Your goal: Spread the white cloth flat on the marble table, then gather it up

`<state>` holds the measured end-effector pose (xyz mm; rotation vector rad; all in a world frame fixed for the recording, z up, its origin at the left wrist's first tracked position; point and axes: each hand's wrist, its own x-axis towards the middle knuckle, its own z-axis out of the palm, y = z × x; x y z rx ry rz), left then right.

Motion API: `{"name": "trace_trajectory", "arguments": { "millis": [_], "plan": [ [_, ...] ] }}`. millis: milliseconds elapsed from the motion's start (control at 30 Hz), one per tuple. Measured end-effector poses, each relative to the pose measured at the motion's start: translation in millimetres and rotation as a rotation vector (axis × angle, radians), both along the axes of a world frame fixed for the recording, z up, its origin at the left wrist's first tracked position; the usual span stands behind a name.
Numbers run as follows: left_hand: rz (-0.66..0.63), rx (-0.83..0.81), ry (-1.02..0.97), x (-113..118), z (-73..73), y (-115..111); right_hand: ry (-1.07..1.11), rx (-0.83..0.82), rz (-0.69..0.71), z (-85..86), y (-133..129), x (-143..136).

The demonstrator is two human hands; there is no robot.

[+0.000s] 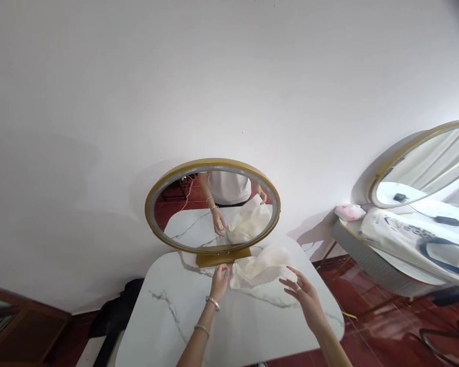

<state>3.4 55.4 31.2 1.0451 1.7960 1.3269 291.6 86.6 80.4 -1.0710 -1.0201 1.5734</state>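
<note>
- The thin off-white cloth [258, 267] lay crumpled at the table's far end, neither spread flat nor folded; its handling looked unfinished to me.
- The hands were apart: the left hand [219, 283], fingers curled, sat beside the cloth's left edge, its grip unclear; the right hand [301, 291] spread its fingers at the right edge.
- Beneath, the rounded tabletop [248, 326] shone white, grey-veined like marble; beyond stood a gold-rimmed oval mirror [213, 205].

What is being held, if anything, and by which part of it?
No clear hold shows. The left hand is beside the white cloth; the right hand is at the cloth's right edge, but whether it holds there cannot be told.
</note>
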Motion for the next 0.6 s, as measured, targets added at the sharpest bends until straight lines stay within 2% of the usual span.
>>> {"name": "trace_trajectory", "arguments": {
  "millis": [167,333,400,500,600],
  "plan": [
    [-0.116,0.026,0.018,24.6,-1.1,-19.4,-0.385,0.252,-0.08,23.2,-17.0,1.3],
    [-0.076,0.043,0.049,40.7,4.1,-24.7,-0.689,0.403,-0.23,49.2,-29.8,8.7],
    [-0.059,0.055,0.056,36.7,14.6,-31.3,-0.744,0.497,-0.314,59.6,-34.8,18.6],
    [-0.067,0.095,0.067,22.0,42.2,-50.7,-0.764,0.641,-0.41,72.3,-41.2,36.6],
    [-0.114,0.165,0.163,2.8,77.4,-73.6,-0.62,0.599,-0.268,78.4,-44.4,48.7]
  ]
}}
